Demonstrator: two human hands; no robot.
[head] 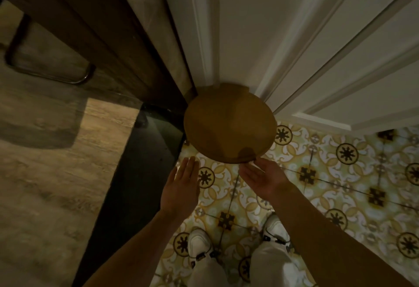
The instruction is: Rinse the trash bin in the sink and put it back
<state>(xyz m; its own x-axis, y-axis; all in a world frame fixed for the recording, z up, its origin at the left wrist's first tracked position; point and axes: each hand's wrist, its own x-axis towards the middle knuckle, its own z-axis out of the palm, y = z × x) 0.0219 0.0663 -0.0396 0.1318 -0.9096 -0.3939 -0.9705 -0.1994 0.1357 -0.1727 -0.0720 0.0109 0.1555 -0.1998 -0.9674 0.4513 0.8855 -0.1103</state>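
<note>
Forearms, two, bare, reaching down. Trash bin (229,125): round, tan lid closed, on patterned tile floor (340,184) against white door (306,37). Left hand (181,184) open, just short of bin; right hand (263,176) open, fingertips at its rim. White shoes (199,246) below bin.

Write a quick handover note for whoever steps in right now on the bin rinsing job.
Left hand: open, palm flat, beside the trash bin, not touching it.
Right hand: open, fingertips at the front edge of the lid, no grip yet.
Bin: brown, round, lid closed, standing on the patterned tile floor in the corner against the white door.
No sink in view, so I cannot tell whether the rinse is done or the bin has just been set back. Check it for wetness before going on.
</note>
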